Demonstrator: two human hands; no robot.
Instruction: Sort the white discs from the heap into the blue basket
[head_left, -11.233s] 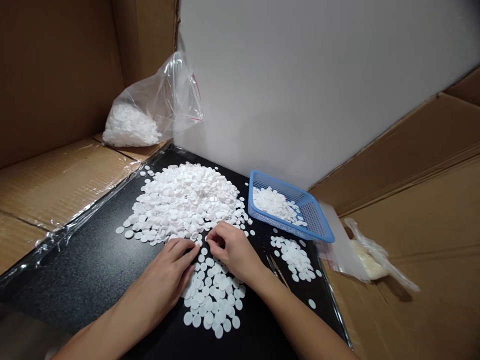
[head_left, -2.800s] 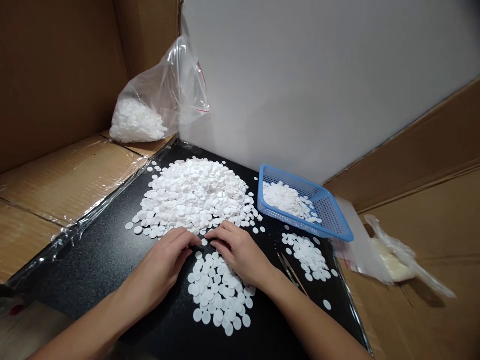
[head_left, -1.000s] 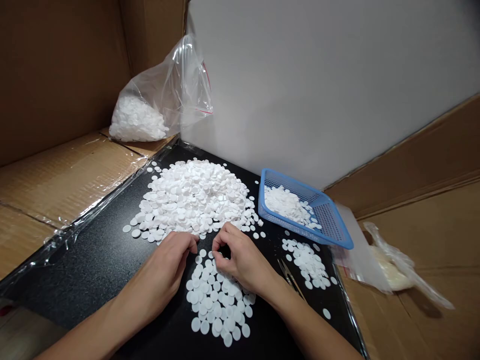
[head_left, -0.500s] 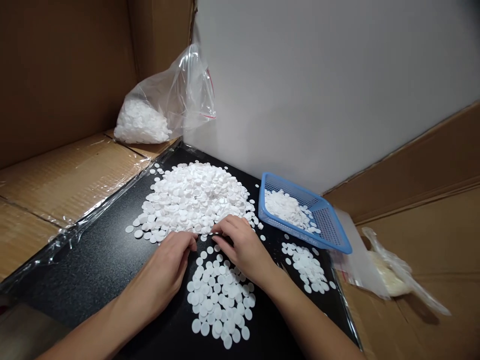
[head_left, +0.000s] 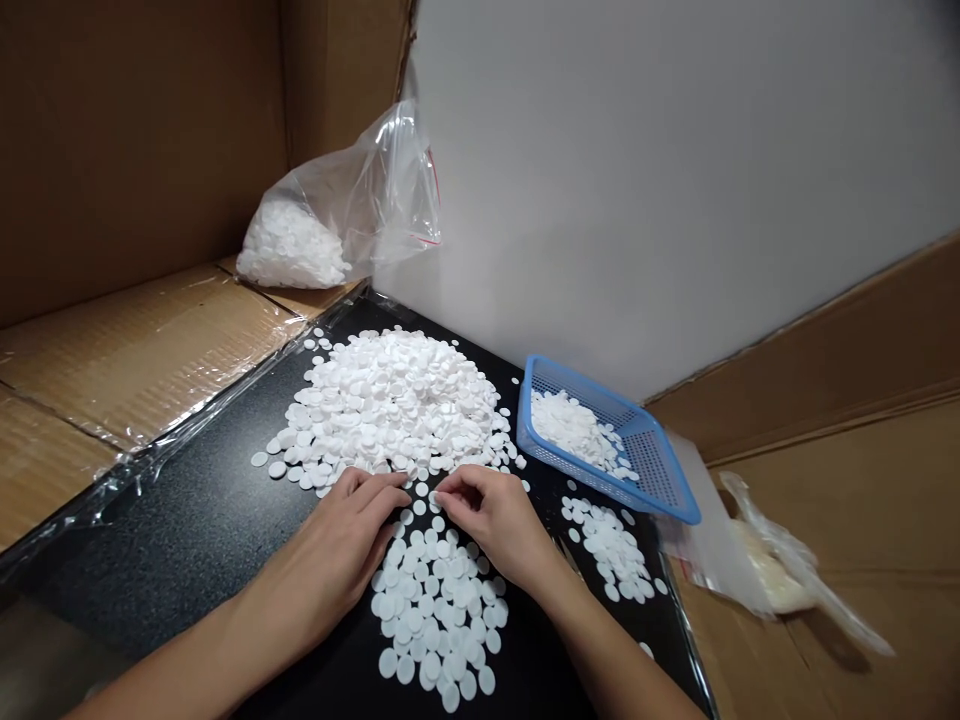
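A big heap of small white discs (head_left: 390, 400) lies on a black tabletop (head_left: 195, 520). Nearer to me a flat patch of spread-out discs (head_left: 439, 610) covers the black surface. My left hand (head_left: 341, 545) rests palm down at the patch's left edge, fingers stretched toward the heap's near rim. My right hand (head_left: 491, 520) sits beside it on the right, fingers curled in a pinch over loose discs between heap and patch. Whether a disc is held in the pinch is hidden. The fingertips of both hands nearly meet.
A blue mesh basket (head_left: 660, 470) with discs in it stands at the right, a smaller disc pile (head_left: 611, 545) in front of it. A clear plastic bag of discs (head_left: 315, 235) lies on cardboard (head_left: 127, 350) at the back left. Another bag (head_left: 772, 560) lies at the right.
My right hand pulled back from the heap's rim toward the flat patch and curled into a pinch. My left hand stayed almost in place. The view shifted slightly.
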